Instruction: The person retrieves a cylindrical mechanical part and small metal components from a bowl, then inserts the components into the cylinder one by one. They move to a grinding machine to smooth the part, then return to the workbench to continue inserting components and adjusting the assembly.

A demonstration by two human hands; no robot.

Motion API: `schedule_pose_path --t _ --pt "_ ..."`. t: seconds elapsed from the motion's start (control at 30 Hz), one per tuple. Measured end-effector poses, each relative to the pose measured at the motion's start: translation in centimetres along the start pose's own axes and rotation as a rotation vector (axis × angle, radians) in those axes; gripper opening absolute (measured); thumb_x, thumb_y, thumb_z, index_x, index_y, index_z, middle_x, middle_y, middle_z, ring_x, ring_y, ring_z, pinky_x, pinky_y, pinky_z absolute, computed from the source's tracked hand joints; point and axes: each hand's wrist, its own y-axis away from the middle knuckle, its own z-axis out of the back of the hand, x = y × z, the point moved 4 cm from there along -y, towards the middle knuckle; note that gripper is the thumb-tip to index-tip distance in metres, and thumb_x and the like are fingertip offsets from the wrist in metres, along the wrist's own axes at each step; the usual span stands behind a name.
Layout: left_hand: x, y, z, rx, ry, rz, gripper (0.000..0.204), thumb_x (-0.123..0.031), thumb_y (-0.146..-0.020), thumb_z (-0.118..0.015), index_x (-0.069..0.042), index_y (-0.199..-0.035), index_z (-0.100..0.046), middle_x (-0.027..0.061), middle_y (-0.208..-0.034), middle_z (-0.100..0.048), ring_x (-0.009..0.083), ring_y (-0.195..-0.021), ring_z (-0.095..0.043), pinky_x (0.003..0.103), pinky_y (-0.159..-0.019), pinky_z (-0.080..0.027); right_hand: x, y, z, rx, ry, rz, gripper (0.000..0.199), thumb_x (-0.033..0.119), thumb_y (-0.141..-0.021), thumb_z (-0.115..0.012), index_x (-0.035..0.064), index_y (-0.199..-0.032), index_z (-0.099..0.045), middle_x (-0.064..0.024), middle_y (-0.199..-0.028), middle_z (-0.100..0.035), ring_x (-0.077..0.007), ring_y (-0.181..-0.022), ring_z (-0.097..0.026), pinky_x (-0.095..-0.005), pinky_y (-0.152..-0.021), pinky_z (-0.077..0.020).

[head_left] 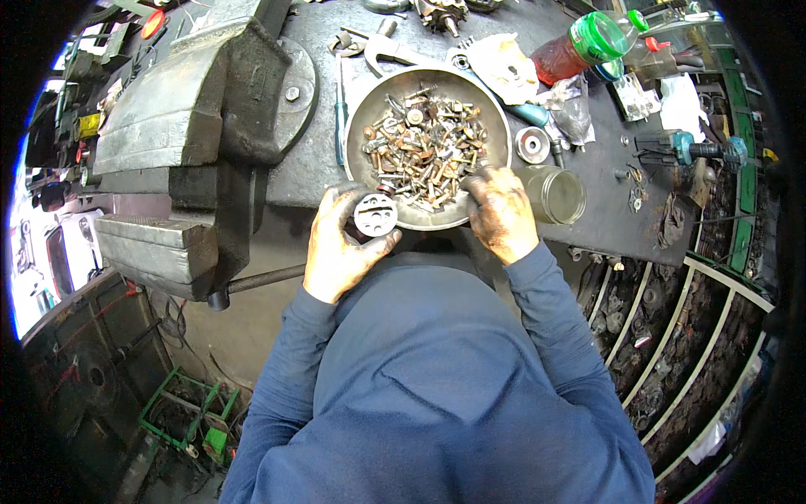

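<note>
A wide metal bowl (497,139) stands at the bench's near edge, full of loose bolts and screws (428,155), many of them rusty. At its near left side, my left hand (332,252) grips a round silver metal disc (375,216) with several holes and a slot, its flat face turned up. My right hand (506,217) is at the bowl's near right rim. Its blackened fingers are curled together over the edge of the bolts, and what they pinch, if anything, is hidden. Just right of that hand, a glass jar (562,196) lies or leans on the bench.
A large bench vise (168,118) fills the left side, its handle (267,278) reaching toward me. Beside the bowl lies a screwdriver (341,130). Farther right are a bottle of red liquid (562,59), a metal ring (532,145) and a teal tool (688,149). A slatted rack (663,336) stands below right.
</note>
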Motion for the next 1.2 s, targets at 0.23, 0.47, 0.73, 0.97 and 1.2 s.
schedule_pose_path --t 0.23,0.47,0.73,0.97,1.2 --pt "-0.2 0.4 -0.1 -0.022 -0.015 -0.012 0.058 -0.017 -0.064 -0.092 0.001 -0.115 -0.071 0.0182 -0.115 -0.066 0.0344 -0.107 -0.066 0.041 -0.097 -0.053 0.6 -0.8 -2.1 0.196 0.023 0.131 0.027 0.012 -0.081 -0.074 0.0143 -0.108 -0.075 -0.0089 -0.114 -0.061 -0.0301 -0.109 -0.059 -0.0454 -0.094 -0.0481" --pt "-0.5 0.7 0.3 -0.04 -0.044 -0.017 0.061 -0.017 -0.063 -0.093 0.001 -0.117 -0.07 0.0177 -0.116 -0.065 0.0339 -0.108 -0.066 0.041 -0.096 -0.053 1.0 -1.3 -0.6 0.108 -0.608 -0.132 0.016 0.006 -0.089 -0.076 0.0044 -0.105 -0.071 -0.0124 -0.095 -0.072 -0.0299 -0.094 -0.069 -0.0401 -0.086 -0.0545" --pt "-2.6 0.0 0.3 0.064 0.094 -0.06 0.064 -0.02 -0.065 -0.093 0.003 -0.119 -0.068 0.0187 -0.127 -0.065 0.0319 -0.12 -0.063 0.04 -0.105 -0.05 0.7 0.7 -2.2 0.193 -1.552 -0.408 0.014 0.002 -0.1 -0.067 0.0035 -0.112 -0.06 -0.017 -0.116 -0.073 -0.025 -0.116 -0.068 -0.0396 -0.103 -0.0541" --pt "-5.0 -0.5 -0.4 0.192 0.091 -0.231 0.065 -0.016 -0.063 -0.092 -0.002 -0.122 -0.069 0.0199 -0.134 -0.065 0.035 -0.126 -0.063 0.044 -0.108 -0.05 0.9 0.6 -2.6 0.201 -1.661 -0.346 0.014 0.007 -0.101 -0.067 0.0063 -0.113 -0.058 -0.0166 -0.121 -0.071 -0.0248 -0.115 -0.068 -0.0409 -0.102 -0.0564" --pt "-6.9 -0.5 -2.3 0.21 0.085 -0.266 0.065 -0.018 -0.066 -0.092 -0.002 -0.124 -0.068 0.0183 -0.13 -0.067 0.033 -0.121 -0.066 0.042 -0.104 -0.052 0.0 0.7 -2.8 0.24 -1.744 -0.337 0.018 0.008 -0.101 -0.069 0.0049 -0.116 -0.06 -0.0113 -0.118 -0.071 -0.0198 -0.115 -0.067 -0.0349 -0.101 -0.0552"
